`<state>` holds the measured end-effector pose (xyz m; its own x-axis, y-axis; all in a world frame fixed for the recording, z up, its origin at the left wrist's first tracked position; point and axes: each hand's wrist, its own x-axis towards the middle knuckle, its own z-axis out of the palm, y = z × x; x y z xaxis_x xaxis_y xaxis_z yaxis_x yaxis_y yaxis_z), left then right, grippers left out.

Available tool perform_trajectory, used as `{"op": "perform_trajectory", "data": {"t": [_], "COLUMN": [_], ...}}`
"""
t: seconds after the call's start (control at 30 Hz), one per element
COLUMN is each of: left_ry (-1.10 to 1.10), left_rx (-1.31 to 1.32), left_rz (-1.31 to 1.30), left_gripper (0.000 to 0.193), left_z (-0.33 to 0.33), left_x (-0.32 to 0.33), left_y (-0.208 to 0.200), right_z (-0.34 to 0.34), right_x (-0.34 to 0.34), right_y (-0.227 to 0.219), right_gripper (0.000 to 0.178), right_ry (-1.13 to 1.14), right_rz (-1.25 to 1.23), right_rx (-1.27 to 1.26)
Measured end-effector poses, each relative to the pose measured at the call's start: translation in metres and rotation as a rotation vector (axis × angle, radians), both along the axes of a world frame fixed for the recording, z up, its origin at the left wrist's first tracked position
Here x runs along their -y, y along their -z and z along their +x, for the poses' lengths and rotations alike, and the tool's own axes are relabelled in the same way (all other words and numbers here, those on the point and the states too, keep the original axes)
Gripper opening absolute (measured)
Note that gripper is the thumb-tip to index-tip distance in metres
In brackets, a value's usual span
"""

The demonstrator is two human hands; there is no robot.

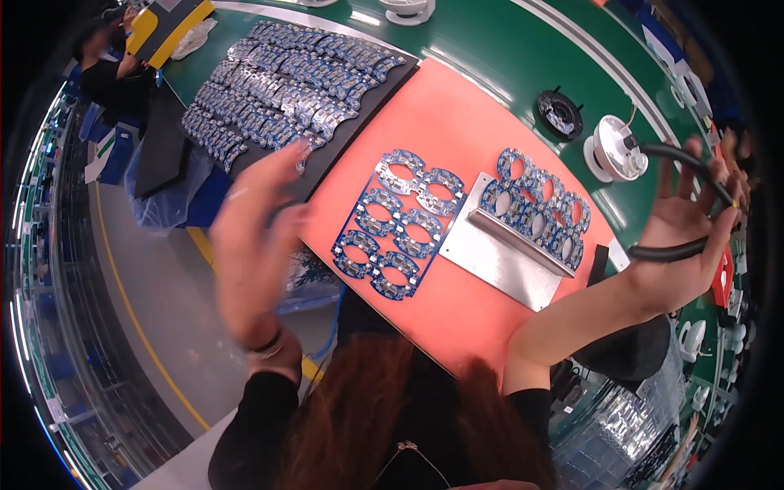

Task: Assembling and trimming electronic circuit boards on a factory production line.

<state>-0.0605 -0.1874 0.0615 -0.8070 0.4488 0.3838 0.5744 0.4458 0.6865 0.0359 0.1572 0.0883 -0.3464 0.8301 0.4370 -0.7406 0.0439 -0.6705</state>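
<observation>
From where I stand, both hands are off the panels. The left hand (261, 237) is a blur, between the near edge of the worktop (523, 49) and the black tray (370, 107) with its rows of boards (286, 77). Its thumb stands apart from the fingers; whether anything is pinched at the tips, I cannot tell. The right hand (686, 216), out at the far right, has its grip on a tool (678, 250) with black handles spread wide; its working end is unclear to me.

One panel (398, 224) of six ringed boards lies flat on the pink mat (449, 98), just left of the metal jig (498, 260). A second panel (531, 204) lies along the jig's raised strip.

I'd judge this a gap between two handlings. Working either panel would call for bringing the tool in over the mat, with the left hand steadying an edge.
</observation>
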Motion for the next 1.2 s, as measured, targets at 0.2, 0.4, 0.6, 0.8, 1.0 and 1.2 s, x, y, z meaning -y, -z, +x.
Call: {"op": "perform_trajectory", "data": {"t": [0.2,0.4,0.6,0.8,1.0,1.2], "left_ry": [0.435,0.469,0.471,0.337,0.273,0.336], "left_rx": [-0.019,0.132,0.275,-0.035,-0.041,0.048], "left_rz": [0.214,0.423,0.646,0.015,-0.26,-0.244], "left_gripper": [0.033,0.018,0.023,0.019,0.014,0.01], "left_z": [0.015,0.022,0.019,-0.016,-0.075,-0.088], "left_x": [-0.151,-0.196,-0.23,-0.158,-0.06,-0.06], "left_y": [-0.001,0.014,0.014,0.062,0.106,0.134], "right_z": [0.0,-0.007,-0.025,-0.031,-0.006,-0.011], "right_x": [0.034,0.024,0.015,-0.003,-0.041,-0.05], "right_y": [0.005,0.016,0.023,0.031,0.034,0.042], "right_gripper": [0.043,0.052,0.075,0.033,0.031,0.033], "right_ry": [-0.568,-0.642,-0.759,-0.51,-0.462,-0.432], "right_rz": [0.374,0.217,0.084,0.008,-0.037,-0.098], "right_rx": [0.129,-0.1,-0.146,-0.052,-0.141,-0.142]}}
